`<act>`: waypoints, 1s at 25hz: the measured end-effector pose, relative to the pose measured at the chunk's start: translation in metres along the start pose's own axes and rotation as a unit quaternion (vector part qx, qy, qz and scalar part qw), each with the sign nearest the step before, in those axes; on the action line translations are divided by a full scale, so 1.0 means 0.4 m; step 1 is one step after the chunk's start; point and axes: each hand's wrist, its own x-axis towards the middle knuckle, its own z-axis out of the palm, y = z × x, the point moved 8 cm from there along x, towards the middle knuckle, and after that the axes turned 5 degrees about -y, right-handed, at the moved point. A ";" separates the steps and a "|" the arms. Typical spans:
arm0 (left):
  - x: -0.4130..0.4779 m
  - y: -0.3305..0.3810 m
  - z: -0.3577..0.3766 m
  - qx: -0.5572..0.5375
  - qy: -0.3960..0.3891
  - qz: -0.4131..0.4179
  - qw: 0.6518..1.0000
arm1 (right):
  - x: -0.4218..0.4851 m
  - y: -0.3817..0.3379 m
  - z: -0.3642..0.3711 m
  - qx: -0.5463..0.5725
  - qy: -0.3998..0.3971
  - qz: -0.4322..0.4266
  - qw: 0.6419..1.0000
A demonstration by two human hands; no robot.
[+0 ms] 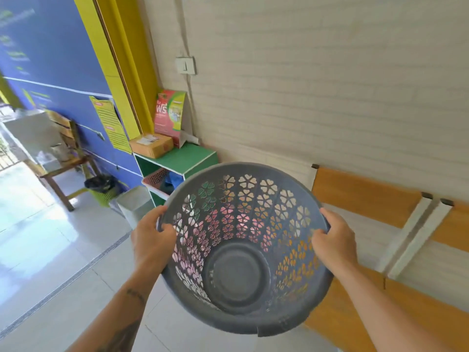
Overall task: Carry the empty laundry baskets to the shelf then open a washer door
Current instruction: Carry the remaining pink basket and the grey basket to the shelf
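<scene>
A round grey laundry basket (241, 275) with flower-shaped holes is held in front of me, empty, its opening tilted toward the camera. My left hand (152, 240) grips its left rim and my right hand (332, 242) grips its right rim. Ahead stands a green and white shelf (193, 158) against the wall. A red basket (156, 177) sits in its upper compartment. No washer is in view.
On the shelf lie a cardboard parcel (151, 145) and a red and green sign (170, 118). A white bin (134, 207) and a green bin (102, 189) stand on the floor to the left. A wooden bench (368, 196) runs along the right wall. A wooden table (63, 171) is far left.
</scene>
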 end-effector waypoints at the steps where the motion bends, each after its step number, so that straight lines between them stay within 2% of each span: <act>1: 0.048 -0.005 0.015 0.004 0.011 0.000 1.000 | 0.055 -0.010 0.049 -0.003 -0.028 0.000 1.000; 6: 0.246 -0.045 0.108 0.030 0.029 0.028 0.999 | 0.251 -0.019 0.235 -0.023 -0.104 0.026 0.994; 10: 0.424 -0.163 0.232 0.035 -0.011 0.038 0.999 | 0.336 -0.005 0.381 -0.010 -0.129 0.092 0.987; 15: 0.642 -0.354 0.471 0.058 -0.163 0.085 0.981 | 0.354 0.074 0.565 -0.003 -0.102 0.240 0.966; 20: 0.720 -0.537 0.684 0.125 -0.342 0.080 0.928 | 0.309 0.181 0.721 0.027 -0.050 0.376 0.925; 25: 0.719 -0.673 0.824 0.158 -0.421 0.049 0.892 | 0.283 0.309 0.832 0.098 -0.013 0.454 0.886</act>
